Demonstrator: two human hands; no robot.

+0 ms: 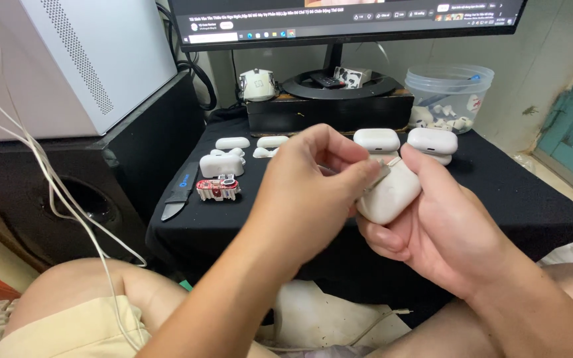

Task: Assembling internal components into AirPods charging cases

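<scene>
A dark flat blade tool (179, 194) lies on the black table (512, 199) at nine o'clock, a small red circuit part (218, 189) just beside it. At centre, the left hand (303, 192) pinches at the top edge of a white earbud case (389, 191). The right hand (442, 229), at four o'clock, grasps that case from below. Two more white cases (406, 140) rest at one o'clock.

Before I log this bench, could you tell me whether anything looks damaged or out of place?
Yes: a red circuit board lies bare on the black cloth, outside any shell, beside loose white case parts. The white case in the right hand looks intact.
</scene>
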